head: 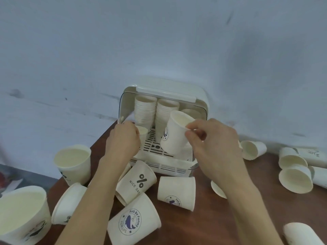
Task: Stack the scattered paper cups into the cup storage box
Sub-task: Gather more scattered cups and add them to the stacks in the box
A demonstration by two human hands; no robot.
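The white cup storage box (178,168) stands open against the wall, with two tall stacks of cups (145,110) at its back. My right hand (212,140) pinches the rim of a white whale-print paper cup (175,133), held tilted above the box's slatted tray. My left hand (123,138) reaches into the box's left side and grips a small cup (143,132) there, mostly hidden by my fingers. Several loose cups lie on the brown table in front, among them a "NICE DAY" cup (136,181) and a whale cup (134,223).
More cups lie on their sides at the right (294,179) and stand upright at the left (73,163). The table (212,223) ends at its left edge near the left cups. A pale wall (159,41) rises directly behind the box.
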